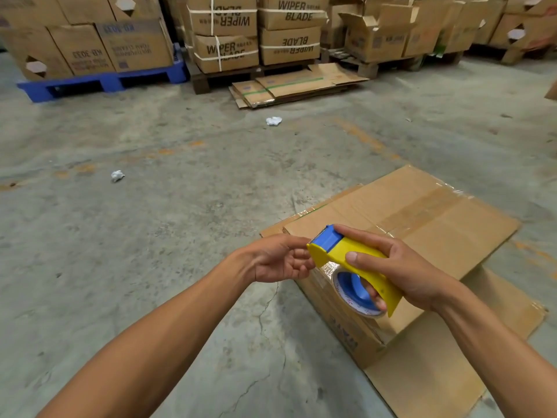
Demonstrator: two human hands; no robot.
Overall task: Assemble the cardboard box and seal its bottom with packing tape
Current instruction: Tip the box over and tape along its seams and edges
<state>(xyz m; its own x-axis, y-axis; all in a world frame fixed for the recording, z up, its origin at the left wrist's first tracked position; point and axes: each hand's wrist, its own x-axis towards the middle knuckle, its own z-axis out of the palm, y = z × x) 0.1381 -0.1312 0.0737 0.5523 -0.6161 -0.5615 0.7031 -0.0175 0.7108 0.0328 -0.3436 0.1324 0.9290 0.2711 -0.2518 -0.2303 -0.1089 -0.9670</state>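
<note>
A brown cardboard box (422,212) stands on the concrete floor at the lower right, its upturned face closed with clear tape along the seam. My right hand (401,267) grips a yellow and blue tape dispenser (346,251) above the box's near-left corner, thumb on top, fingers through the blue core of the tape roll (349,288). My left hand (280,257) has its fingers curled at the dispenser's blue cutter end; whether tape is between the fingertips is hidden.
Flaps of the box (437,372) spread on the floor toward me. Flattened cartons (295,86) lie ahead by pallets stacked with boxes (226,34). A blue pallet (102,81) stands at the far left. Two crumpled white scraps (273,120) lie on the floor.
</note>
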